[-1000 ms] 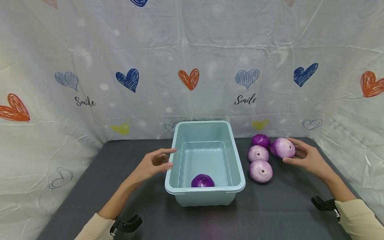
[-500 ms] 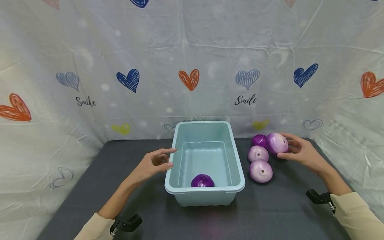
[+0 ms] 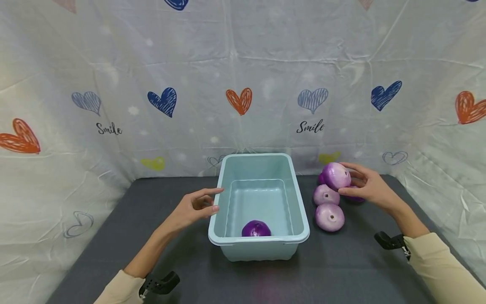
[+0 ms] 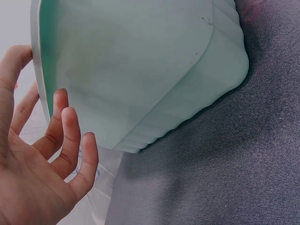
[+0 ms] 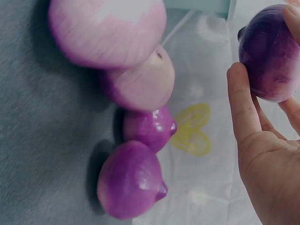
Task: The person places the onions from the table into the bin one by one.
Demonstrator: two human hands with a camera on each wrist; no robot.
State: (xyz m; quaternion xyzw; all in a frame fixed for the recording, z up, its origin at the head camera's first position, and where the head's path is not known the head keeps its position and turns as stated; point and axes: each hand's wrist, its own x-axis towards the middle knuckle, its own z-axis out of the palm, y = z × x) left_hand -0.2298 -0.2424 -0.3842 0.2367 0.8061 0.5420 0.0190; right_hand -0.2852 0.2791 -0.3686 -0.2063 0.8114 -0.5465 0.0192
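1. Dark grey cloth (image 3: 140, 211) covers the table. White backdrop sheet (image 3: 273, 118) hangs behind at 12 o'clock: creased, printed with orange, blue and yellow hearts, "Smile" twice. Clock centre = tub, head view.
2. Pale blue-green tub (image 3: 259, 251) sits upright mid-table. Deep-purple onion (image 3: 256, 229) inside, at 6 o'clock.
3. Four loose onions around 3 o'clock: near pale onion (image 3: 330, 217), far pale onion (image 3: 325, 194), mostly hidden purple onion (image 3: 320, 179), partly covered onion (image 3: 357, 195) behind the right hand. Right wrist view shows all four on the cloth, overlapping in a row.
4. Right hand (image 3: 373, 190) is just above 3 o'clock, arm in from between 3 and 4. Fingers and thumb curve round the held onion (image 3: 337, 175), parted about its width. Held onion is at 2 o'clock, apart from the row in the right wrist view.
5. Left hand (image 3: 195, 207) is at 9 o'clock, arm in from 8. Index and thumb spread at the tub's rim; other fingers loosely bent. Nothing gripped.
6. Beige sleeves (image 3: 444, 261), black wrist straps (image 3: 163, 283) on both arms.
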